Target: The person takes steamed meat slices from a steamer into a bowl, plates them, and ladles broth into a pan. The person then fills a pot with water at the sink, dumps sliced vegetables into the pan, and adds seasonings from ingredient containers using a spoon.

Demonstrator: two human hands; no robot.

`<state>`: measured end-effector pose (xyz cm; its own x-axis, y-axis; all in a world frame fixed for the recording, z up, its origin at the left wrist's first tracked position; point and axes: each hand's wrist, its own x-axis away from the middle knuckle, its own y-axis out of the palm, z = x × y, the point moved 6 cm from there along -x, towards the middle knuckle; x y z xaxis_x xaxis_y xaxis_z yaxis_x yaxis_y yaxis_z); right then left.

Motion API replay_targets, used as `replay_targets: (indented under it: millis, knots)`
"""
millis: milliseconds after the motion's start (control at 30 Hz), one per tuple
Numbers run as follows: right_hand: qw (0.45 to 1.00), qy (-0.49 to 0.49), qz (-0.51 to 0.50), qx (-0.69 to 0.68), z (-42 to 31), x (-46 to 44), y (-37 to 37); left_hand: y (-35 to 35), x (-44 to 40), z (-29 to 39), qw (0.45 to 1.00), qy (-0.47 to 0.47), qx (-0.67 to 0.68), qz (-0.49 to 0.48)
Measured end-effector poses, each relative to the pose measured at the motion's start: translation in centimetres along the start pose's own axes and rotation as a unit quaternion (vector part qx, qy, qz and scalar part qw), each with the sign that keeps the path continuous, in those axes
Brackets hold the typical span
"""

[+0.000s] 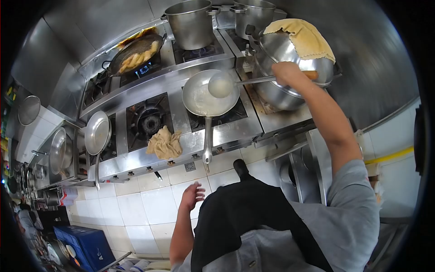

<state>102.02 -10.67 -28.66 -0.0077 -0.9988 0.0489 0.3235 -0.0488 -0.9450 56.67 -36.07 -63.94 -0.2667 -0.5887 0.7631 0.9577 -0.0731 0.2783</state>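
My right hand [288,73] grips a long-handled ladle [221,86] near its wooden end. The ladle's bowl, with pale liquid in it, hangs over the right side of a frying pan [194,103]. A thin layer of whitish liquid covers part of the pan's bottom. That pan rests on a front burner, its handle pointing toward me. Low beside my black apron, my left hand [193,196] hangs with fingers loosely apart and nothing in it. Beneath my right forearm stands a large steel pot [283,96], topped by a shiny lid with a yellow cloth [306,38] draped over it.
A dark wok [136,53] with yellow-brown food sits over a lit blue flame at the back left. Two tall pots [190,27] stand behind. A crumpled cloth [164,143] lies by the front burner. Left of it is another frying pan [97,132].
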Motion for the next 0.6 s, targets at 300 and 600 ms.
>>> replay_targets:
  millis: [300, 600]
  knots:
    - [0.997, 0.047, 0.059, 0.006, -0.8, 2.6, 0.3, -10.9, 2.9, -11.9, 0.979, -0.139, -0.011, 0.150]
    - [0.993, 0.016, 0.117, 0.022, 0.8, 1.3, -1.8, -9.7, 0.1, -7.3, 0.981, -0.104, -0.032, 0.162]
